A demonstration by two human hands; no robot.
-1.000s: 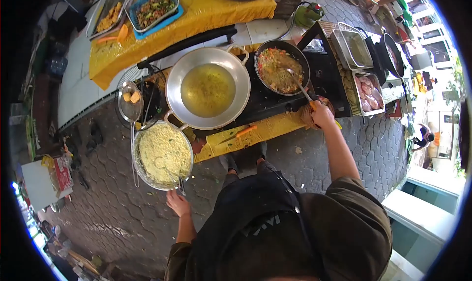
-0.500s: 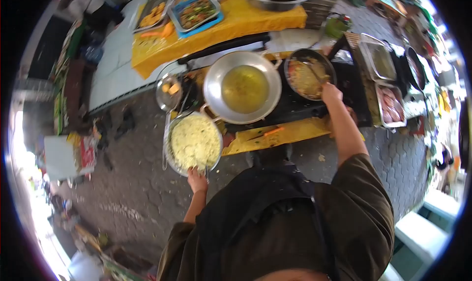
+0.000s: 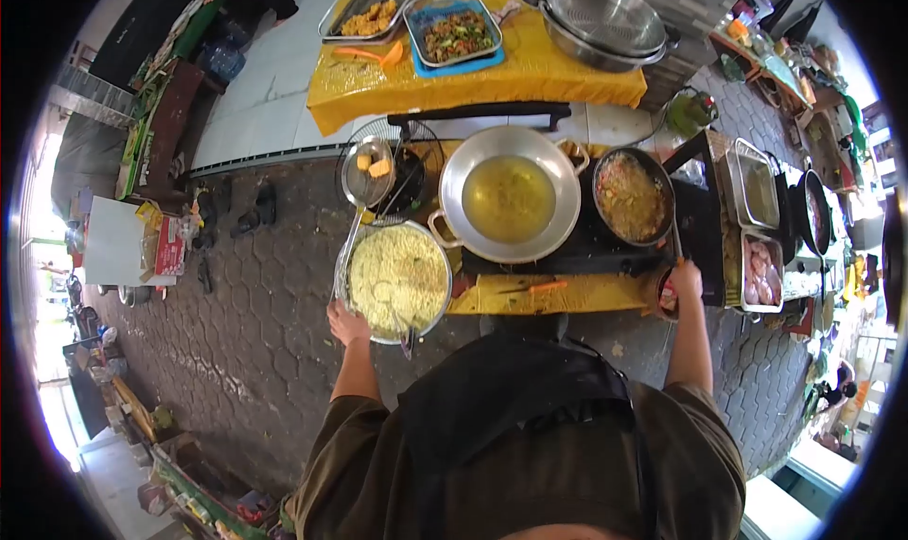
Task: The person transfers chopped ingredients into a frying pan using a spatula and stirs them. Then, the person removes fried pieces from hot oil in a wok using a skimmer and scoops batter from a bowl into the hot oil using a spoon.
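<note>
My left hand (image 3: 348,324) is closed at the lower end of the long handle of a metal skimmer (image 3: 353,233), beside the left rim of a wide bowl (image 3: 445,299). Whether it also touches the rim I cannot tell. The skimmer's basket holds a few golden fried pieces (image 3: 379,167). Pale yellow grated-looking food (image 3: 397,275) fills the bowl, with a utensil (image 3: 409,341) at its near edge. My right hand (image 3: 687,281) grips the handle of a long cooking utensil (image 3: 676,242) at the right edge of a black pan (image 3: 600,206) of vegetables in sauce (image 3: 632,198).
A large metal wok (image 3: 459,176) of oil stands between bowl and pan. An orange-handled knife (image 3: 547,286) lies on the yellow front ledge. Trays of cooked food (image 3: 459,39) and stacked pots (image 3: 605,20) occupy the far table. Raw meat (image 3: 762,273) fills a tray at right.
My left hand has moved from the bowl's near rim to its left side, by the skimmer handle. My right hand has dropped from above the pan to its near right side. The view has shifted.
</note>
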